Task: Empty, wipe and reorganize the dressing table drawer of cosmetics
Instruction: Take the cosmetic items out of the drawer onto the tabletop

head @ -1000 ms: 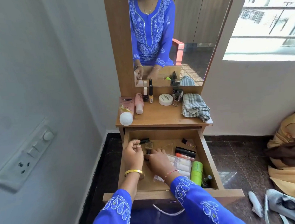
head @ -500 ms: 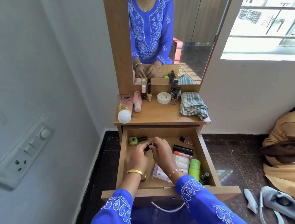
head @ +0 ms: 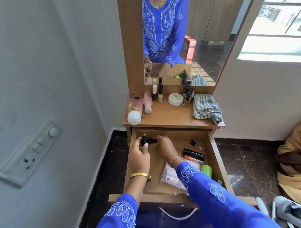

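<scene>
The emptying step is in hand; the drawer stands pulled out below the desk, and both hands work at its far left corner, just under the desk edge. The left hand has its fingers curled round a small dark tube, held upright above the drawer's left wall; the right hand reaches beside it with fingers bent over a second dark cosmetic lying level, and whether they are clamped on it or only touching I cannot tell.

Much remains in the drawer: toward its right wall lie a small wand-like bottle, a black stick and a green tube; a flat clear pack lies near its front, partly under the right sleeve. Above the drawer, the desk already carries a pink tube, nail polish bottles, a white round jar and a folded checked cloth.

The next move, I judge, calls for lifting the held pieces clear of the drawer and setting them on the bare desk in front of the jar; wiping must wait until the drawer is emptied.
</scene>
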Available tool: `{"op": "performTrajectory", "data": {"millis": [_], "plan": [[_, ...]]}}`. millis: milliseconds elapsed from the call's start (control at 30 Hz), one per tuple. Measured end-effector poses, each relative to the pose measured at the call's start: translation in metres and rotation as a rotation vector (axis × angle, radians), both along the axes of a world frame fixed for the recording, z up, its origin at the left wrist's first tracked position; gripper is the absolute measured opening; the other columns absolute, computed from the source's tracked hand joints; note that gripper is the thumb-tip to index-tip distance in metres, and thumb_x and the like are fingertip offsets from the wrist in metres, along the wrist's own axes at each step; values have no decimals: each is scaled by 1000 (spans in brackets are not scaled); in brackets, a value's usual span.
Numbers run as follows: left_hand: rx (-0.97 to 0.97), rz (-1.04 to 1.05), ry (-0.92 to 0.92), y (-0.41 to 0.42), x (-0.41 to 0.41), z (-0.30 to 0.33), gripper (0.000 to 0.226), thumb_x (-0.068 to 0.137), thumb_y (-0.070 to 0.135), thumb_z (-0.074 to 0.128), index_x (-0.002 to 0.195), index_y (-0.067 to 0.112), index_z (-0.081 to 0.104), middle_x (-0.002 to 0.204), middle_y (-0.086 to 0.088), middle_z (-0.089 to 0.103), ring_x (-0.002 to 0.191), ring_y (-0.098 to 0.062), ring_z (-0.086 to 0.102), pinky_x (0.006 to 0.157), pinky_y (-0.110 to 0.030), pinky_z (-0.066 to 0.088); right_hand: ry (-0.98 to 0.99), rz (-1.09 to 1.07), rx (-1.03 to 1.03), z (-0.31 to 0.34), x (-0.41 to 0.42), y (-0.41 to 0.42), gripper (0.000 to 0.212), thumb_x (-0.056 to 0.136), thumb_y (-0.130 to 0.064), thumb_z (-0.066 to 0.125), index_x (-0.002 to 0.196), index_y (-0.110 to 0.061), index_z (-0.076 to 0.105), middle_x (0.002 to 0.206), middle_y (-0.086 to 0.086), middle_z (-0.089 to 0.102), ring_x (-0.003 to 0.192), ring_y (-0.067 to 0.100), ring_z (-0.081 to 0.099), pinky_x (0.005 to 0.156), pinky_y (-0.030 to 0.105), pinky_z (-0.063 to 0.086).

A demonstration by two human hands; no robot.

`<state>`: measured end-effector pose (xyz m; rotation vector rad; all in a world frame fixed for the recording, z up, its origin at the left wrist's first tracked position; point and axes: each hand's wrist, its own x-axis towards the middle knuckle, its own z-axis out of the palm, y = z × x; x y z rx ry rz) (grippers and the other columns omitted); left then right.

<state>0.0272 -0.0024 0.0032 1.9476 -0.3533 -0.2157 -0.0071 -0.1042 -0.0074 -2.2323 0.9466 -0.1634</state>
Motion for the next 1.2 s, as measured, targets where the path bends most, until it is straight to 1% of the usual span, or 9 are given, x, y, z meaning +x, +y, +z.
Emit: {"op": "performTrajectory", "data": {"millis": [67, 167, 367, 500, 700, 833, 1033, 1133, 1200], "plan": [[-38, 25, 20, 1, 1, -2, 32, 86, 9, 58, 119, 7, 59, 115, -11, 65, 106, -27, 60, 85, -25, 42, 195, 174, -123, 0, 8, -3, 44, 88, -3, 42, 131, -11, 48, 127, 19, 51, 115, 35, 53, 98, 35, 44], [-75, 57, 63, 2, 3, -5, 29, 86, 8, 59, 114, 7, 60, 111, -11, 67, 104, -27, 61, 83, -24, 42, 338, 291, -286, 1, 12, -1, 43, 89, -6, 41, 132, -11, 43, 127, 17, 47, 112, 37, 55, 92, 42, 47], [-92, 68, 147, 1, 5, -6, 30, 83, 6, 61, 113, 5, 61, 109, -12, 68, 104, -24, 62, 88, -26, 44, 345, 254, -355, -4, 8, 4, 37, 90, -5, 42, 127, -10, 47, 125, 17, 44, 106, 37, 58, 85, 42, 50], [-77, 60, 147, 1, 4, -5, 30, 83, 8, 62, 113, 6, 60, 110, -9, 67, 105, -21, 62, 90, -28, 46, 352, 241, -321, -3, 7, 4, 31, 91, -7, 43, 121, -9, 54, 120, 17, 54, 106, 35, 60, 85, 39, 51], [-63, 61, 147, 2, 2, -2, 29, 83, 8, 62, 112, 7, 60, 110, -8, 66, 105, -21, 61, 89, -29, 46, 187, 70, -126, 6, 1, 5, 19, 92, -17, 48, 106, -7, 57, 108, 15, 65, 100, 32, 61, 78, 34, 48], [-59, 43, 141, 2, -1, 1, 30, 84, 10, 62, 114, 10, 59, 110, -7, 66, 103, -20, 61, 83, -25, 44, 30, 23, -109, 20, -13, 4, 10, 90, -16, 50, 95, -8, 53, 99, 14, 67, 93, 33, 62, 72, 36, 48], [-91, -14, 80, 0, -8, 17, 29, 83, 10, 64, 112, 11, 60, 107, -4, 67, 99, -17, 62, 83, -26, 46, -99, -31, -108, 49, -28, -4, 21, 89, -19, 55, 109, -11, 55, 100, 10, 67, 93, 28, 62, 80, 43, 53], [-158, -47, 36, -8, -5, 40, 27, 82, 8, 64, 109, 9, 61, 100, -2, 65, 93, -15, 61, 81, -25, 46, -187, -65, -93, 74, -26, -14, 22, 89, -21, 57, 109, -12, 57, 97, 7, 66, 87, 21, 62, 79, 36, 54], [-171, -72, -28, -17, 2, 58, 26, 81, 11, 66, 107, 7, 62, 99, -3, 66, 91, -15, 62, 79, -23, 46, -250, -75, -112, 92, -21, -21, 22, 88, -21, 59, 108, -12, 58, 94, 7, 66, 85, 21, 61, 78, 37, 54]]}}
